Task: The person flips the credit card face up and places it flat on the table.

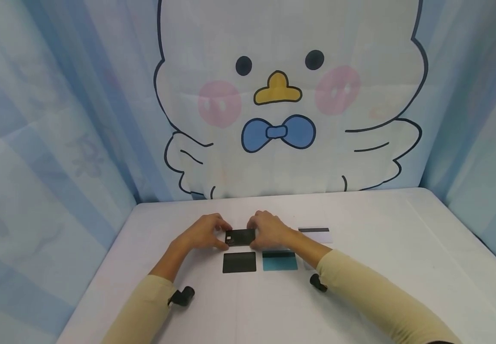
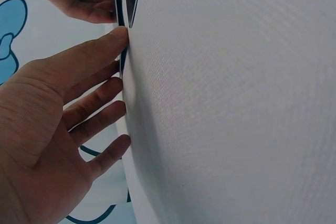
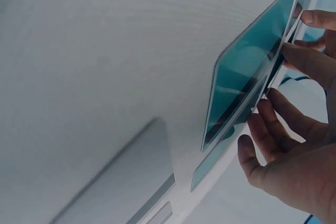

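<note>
A black bank card (image 1: 240,237) with a chip at its left end lies lengthwise between both hands. My left hand (image 1: 205,231) holds its left end, thumb at the near corner and fingertips at the far edge. At the opposite end my right hand (image 1: 271,230) grips it likewise, thumb near and fingers beyond. Just in front is a second black card (image 1: 239,263), and to its right a teal card (image 1: 279,263) with a dark stripe. The right wrist view shows another teal card (image 3: 212,158) under the right hand, hidden by that hand in the head view.
A pale card (image 1: 318,235) with a dark stripe lies right of the right hand. Another light card (image 1: 308,266) is mostly covered by the right forearm. All rest on a white table (image 1: 402,267), with a printed curtain (image 1: 372,38) behind and at the sides.
</note>
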A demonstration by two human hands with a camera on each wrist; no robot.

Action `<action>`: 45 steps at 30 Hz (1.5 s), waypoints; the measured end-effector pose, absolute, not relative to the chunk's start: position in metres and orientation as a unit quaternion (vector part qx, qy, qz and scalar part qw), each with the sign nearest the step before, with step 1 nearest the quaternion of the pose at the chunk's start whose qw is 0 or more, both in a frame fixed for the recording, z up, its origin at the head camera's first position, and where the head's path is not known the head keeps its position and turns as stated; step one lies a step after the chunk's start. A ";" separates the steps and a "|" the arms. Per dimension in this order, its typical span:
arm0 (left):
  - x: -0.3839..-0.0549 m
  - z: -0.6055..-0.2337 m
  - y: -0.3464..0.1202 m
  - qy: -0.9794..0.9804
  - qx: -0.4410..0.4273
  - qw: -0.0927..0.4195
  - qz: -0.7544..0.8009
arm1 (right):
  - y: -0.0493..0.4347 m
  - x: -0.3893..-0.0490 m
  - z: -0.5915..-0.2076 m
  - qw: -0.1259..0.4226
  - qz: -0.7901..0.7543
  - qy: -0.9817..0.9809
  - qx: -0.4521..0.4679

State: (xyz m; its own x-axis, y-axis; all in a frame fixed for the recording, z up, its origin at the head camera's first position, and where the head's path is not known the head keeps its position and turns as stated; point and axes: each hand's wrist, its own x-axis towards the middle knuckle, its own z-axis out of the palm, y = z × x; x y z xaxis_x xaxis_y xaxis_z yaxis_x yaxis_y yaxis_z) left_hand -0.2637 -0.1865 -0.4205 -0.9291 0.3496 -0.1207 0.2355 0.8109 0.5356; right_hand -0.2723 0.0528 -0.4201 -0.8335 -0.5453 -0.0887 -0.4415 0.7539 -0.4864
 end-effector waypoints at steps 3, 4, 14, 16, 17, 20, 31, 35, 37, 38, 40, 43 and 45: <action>-0.263 -0.420 -0.187 0.946 0.155 0.106 0.263 | 0.053 -0.272 -0.420 0.113 -0.229 0.929 -0.266; -0.263 -0.420 -0.186 0.946 0.155 0.107 0.262 | 0.053 -0.272 -0.420 0.113 -0.230 0.929 -0.266; -0.263 -0.419 -0.187 0.947 0.157 0.107 0.260 | 0.054 -0.272 -0.421 0.113 -0.230 0.930 -0.265; -0.262 -0.420 -0.187 0.947 0.159 0.106 0.258 | 0.054 -0.272 -0.421 0.114 -0.232 0.929 -0.264; -0.262 -0.420 -0.187 0.947 0.160 0.105 0.257 | 0.054 -0.272 -0.421 0.114 -0.232 0.929 -0.265; -0.261 -0.421 -0.188 0.947 0.164 0.103 0.256 | 0.054 -0.271 -0.422 0.111 -0.229 0.929 -0.268; -0.253 -0.418 -0.193 0.946 0.162 0.095 0.265 | 0.055 -0.266 -0.420 0.085 -0.226 0.927 -0.287; -0.249 -0.415 -0.194 0.944 0.163 0.095 0.272 | 0.056 -0.261 -0.418 0.081 -0.230 0.925 -0.292; -0.247 -0.414 -0.194 0.942 0.166 0.096 0.274 | 0.056 -0.257 -0.416 0.082 -0.235 0.922 -0.297; -0.246 -0.414 -0.194 0.941 0.171 0.097 0.275 | 0.056 -0.255 -0.415 0.084 -0.236 0.921 -0.300; -0.243 -0.412 -0.195 0.939 0.182 0.098 0.276 | 0.056 -0.251 -0.414 0.086 -0.236 0.919 -0.305; -0.237 -0.410 -0.195 0.934 0.197 0.105 0.278 | 0.056 -0.246 -0.412 0.089 -0.233 0.918 -0.309; -0.232 -0.408 -0.195 0.932 0.203 0.112 0.279 | 0.057 -0.242 -0.412 0.089 -0.231 0.918 -0.311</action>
